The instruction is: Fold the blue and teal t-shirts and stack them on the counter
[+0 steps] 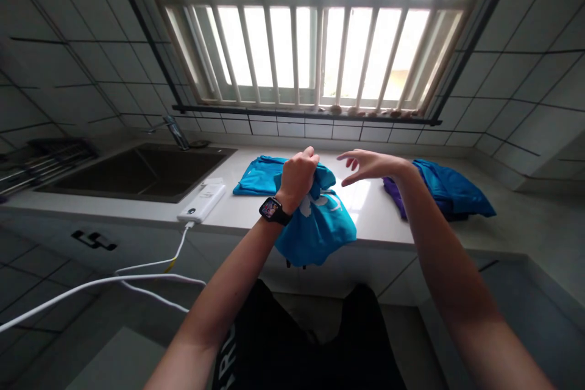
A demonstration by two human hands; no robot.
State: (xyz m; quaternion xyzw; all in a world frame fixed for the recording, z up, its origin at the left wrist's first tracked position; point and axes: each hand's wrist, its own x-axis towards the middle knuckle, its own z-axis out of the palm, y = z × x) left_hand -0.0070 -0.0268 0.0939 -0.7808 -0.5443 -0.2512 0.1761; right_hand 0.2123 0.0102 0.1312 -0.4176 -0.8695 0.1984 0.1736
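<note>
My left hand (300, 177), with a black watch (273, 209) at the wrist, is closed around bunched blue cloth (320, 228) that has a white print. The cloth hangs down over the counter's front edge. My right hand (372, 166) is held just to the right of it, thumb and fingers apart, with nothing in it. Behind my left hand a folded blue cloth (258, 175) lies on the counter. Beyond my right forearm is a pile of blue and purple cloth (450, 190), partly covered by that arm.
A dark sink (137, 173) with a faucet (175, 132) is at the left. In front of it a white power bank (202, 202) lies on the white counter (242, 214), and a white cable (137, 278) hangs from it. A barred window (315, 12) is behind.
</note>
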